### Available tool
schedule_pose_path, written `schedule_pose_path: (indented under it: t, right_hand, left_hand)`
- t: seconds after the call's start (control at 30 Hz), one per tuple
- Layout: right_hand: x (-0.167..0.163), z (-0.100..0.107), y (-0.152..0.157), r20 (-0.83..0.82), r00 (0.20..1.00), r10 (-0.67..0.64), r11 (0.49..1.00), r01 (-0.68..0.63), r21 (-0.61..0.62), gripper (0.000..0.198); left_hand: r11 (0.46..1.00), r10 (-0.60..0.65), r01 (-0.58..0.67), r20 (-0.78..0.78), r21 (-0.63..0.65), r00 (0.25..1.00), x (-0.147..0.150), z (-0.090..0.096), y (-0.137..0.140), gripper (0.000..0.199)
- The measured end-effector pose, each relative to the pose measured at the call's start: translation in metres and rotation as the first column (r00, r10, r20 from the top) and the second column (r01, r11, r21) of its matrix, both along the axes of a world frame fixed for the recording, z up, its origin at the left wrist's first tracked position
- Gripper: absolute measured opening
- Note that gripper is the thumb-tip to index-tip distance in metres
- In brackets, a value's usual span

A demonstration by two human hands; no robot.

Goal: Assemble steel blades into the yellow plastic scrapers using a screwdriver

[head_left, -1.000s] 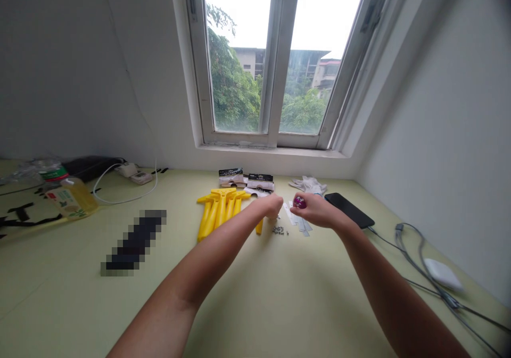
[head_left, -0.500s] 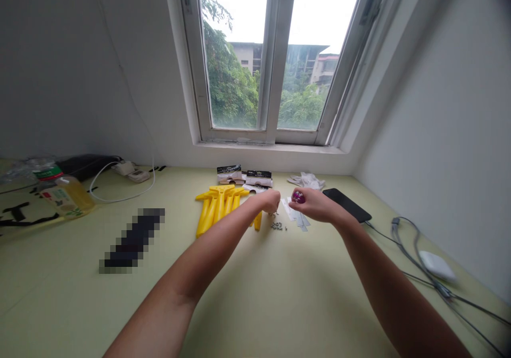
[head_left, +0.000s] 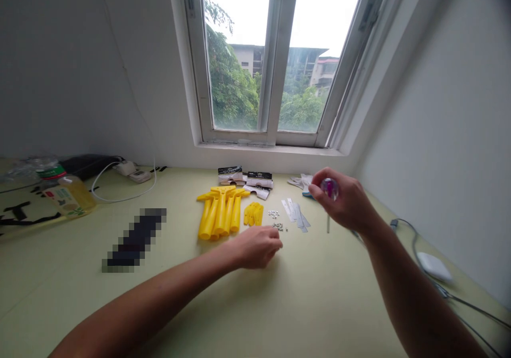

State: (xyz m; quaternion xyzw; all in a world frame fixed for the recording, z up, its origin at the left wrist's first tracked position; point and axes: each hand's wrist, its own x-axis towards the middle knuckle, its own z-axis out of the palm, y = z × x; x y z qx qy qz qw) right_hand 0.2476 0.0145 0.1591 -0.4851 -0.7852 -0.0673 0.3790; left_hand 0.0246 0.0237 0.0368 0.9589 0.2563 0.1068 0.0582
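My right hand [head_left: 345, 201] is closed around a screwdriver [head_left: 329, 188] with a clear and purple handle, raised above the table, its thin shaft pointing down. My left hand [head_left: 259, 247] hovers low over the table with fingers pinched; anything in them is hidden. Just beyond it lie small screws [head_left: 278, 226] and a cluster of tiny nuts [head_left: 273, 214]. To the right of these rest several flat metal blades [head_left: 295, 214]. Several yellow T-shaped scraper handles [head_left: 217, 214] sit side by side at the left, with small yellow plates [head_left: 253, 214] next to them.
Black-and-white packets [head_left: 259, 179] stand near the window wall. White gloves [head_left: 299, 181] lie behind the right hand. Cables [head_left: 415, 246] and a white case [head_left: 435, 267] are at the right. A bottle of yellow liquid [head_left: 69, 195] lies on the left beside a charger [head_left: 139, 176].
My left hand has come back toward me, uncovering the nuts and yellow plates. My right hand has moved up and right with the screwdriver, whose shaft now shows.
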Motion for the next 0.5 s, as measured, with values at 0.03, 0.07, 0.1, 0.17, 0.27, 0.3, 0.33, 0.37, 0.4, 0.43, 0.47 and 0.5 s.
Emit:
schedule_pose_path:
  t: [0.03, 0.07, 0.1, 0.17, 0.27, 0.3, 0.33, 0.37, 0.4, 0.43, 0.47, 0.5]
  right_hand:
    - [0.0, -0.002, -0.004, 0.033, 0.999, 0.001, 0.998, -0.002, 0.056, 0.021]
    - [0.002, -0.005, -0.009, 0.059, 0.998, -0.006, 0.994, 0.0, 0.105, 0.021]
    - [0.006, -0.01, -0.013, 0.077, 0.997, -0.013, 0.99, 0.002, 0.142, 0.022]
    - [0.016, -0.025, -0.021, 0.094, 0.995, -0.024, 0.986, 0.008, 0.169, 0.023]
    - [0.039, -0.059, -0.033, 0.122, 0.987, -0.107, 0.975, 0.081, 0.205, 0.022]
    - [0.047, -0.073, -0.037, 0.135, 0.977, -0.163, 0.973, 0.136, 0.188, 0.023]
    - [0.054, -0.088, -0.041, 0.143, 0.968, -0.208, 0.966, 0.18, 0.188, 0.023]
    - [0.061, -0.102, -0.044, 0.138, 0.961, -0.24, 0.956, 0.21, 0.203, 0.023]
    - [0.067, -0.115, -0.047, 0.146, 0.958, -0.248, 0.959, 0.221, 0.179, 0.023]
    - [0.073, -0.127, -0.05, 0.154, 0.959, -0.239, 0.966, 0.219, 0.134, 0.023]
    - [0.078, -0.137, -0.052, 0.166, 0.96, -0.224, 0.973, 0.212, 0.086, 0.023]
    - [0.082, -0.146, -0.053, 0.177, 0.963, -0.205, 0.979, 0.202, 0.03, 0.024]
  left_hand:
    - [0.998, -0.026, 0.026, 0.006, 0.052, 1.0, -0.007, -0.006, -0.01, 0.017]
    - [0.995, -0.036, 0.034, 0.013, 0.091, 0.999, -0.014, -0.012, -0.019, 0.015]
    - [0.992, -0.037, 0.034, 0.019, 0.12, 0.999, -0.023, -0.018, -0.025, 0.014]
    - [0.989, -0.022, 0.016, 0.041, 0.145, 0.999, -0.041, -0.026, -0.035, 0.015]
    - [0.992, 0.015, -0.028, 0.11, 0.119, 0.994, -0.067, -0.031, -0.044, 0.018]
    - [0.994, 0.027, -0.041, 0.141, 0.1, 0.99, -0.074, -0.031, -0.047, 0.019]
    - [0.996, 0.038, -0.053, 0.174, 0.078, 0.984, -0.08, -0.03, -0.049, 0.02]
    - [0.997, 0.05, -0.063, 0.207, 0.055, 0.977, -0.086, -0.028, -0.052, 0.021]
    - [0.997, 0.061, -0.071, 0.239, 0.033, 0.969, -0.091, -0.025, -0.054, 0.021]
    - [0.997, 0.073, -0.08, 0.27, 0.014, 0.96, -0.095, -0.022, -0.055, 0.021]
    - [0.996, 0.085, -0.089, 0.302, -0.003, 0.95, -0.098, -0.018, -0.056, 0.021]
    - [0.995, 0.099, -0.099, 0.331, -0.019, 0.938, -0.101, -0.014, -0.055, 0.021]
